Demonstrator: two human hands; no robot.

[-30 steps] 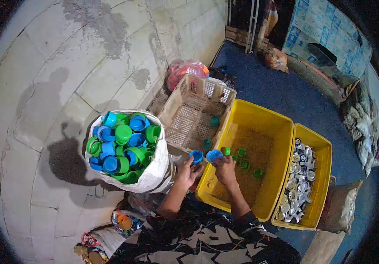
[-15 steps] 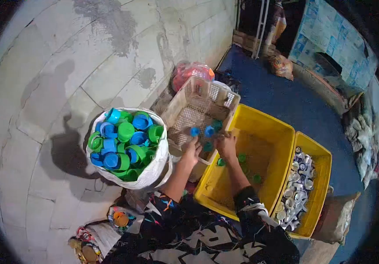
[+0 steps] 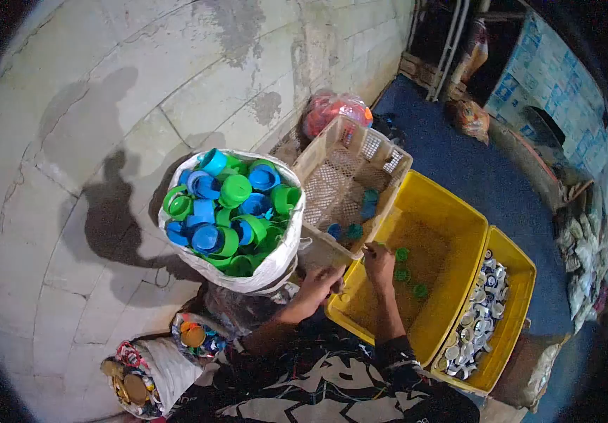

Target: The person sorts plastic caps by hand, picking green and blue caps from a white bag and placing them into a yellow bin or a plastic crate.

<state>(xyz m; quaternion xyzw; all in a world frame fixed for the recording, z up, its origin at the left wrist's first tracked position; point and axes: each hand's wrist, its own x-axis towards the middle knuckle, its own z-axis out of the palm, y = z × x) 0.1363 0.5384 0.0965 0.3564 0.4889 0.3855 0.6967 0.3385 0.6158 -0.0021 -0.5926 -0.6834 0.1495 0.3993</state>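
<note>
My left hand point(image 3: 320, 285), its fingers curled in, is near the front corner of the yellow bin point(image 3: 339, 299); what it holds, if anything, is hidden. Over that bin's left rim, beside the crate, is my right hand point(image 3: 380, 262), fingers bent together; I cannot make out anything in them. Several green caps point(image 3: 403, 274) lie on the yellow bin's brownish floor. Inside the pale mesh crate point(image 3: 304, 169) are a blue cap point(image 3: 333, 230), a teal cap point(image 3: 354, 230) and more teal pieces point(image 3: 369, 203).
A white sack point(image 3: 286, 264) full of blue and green caps stands left, by the block wall point(image 3: 106, 106). A smaller yellow bin point(image 3: 523, 282) holds many grey-white caps point(image 3: 477, 317). Sacks of mixed caps point(image 3: 135, 388) sit lower left. Red bundle point(image 3: 336, 113) lies behind the crate.
Both hands have drawn back from over the crate towards my body. The blue and teal caps near my fingers are now lower in the crate. The view has shifted, so most things sit further right.
</note>
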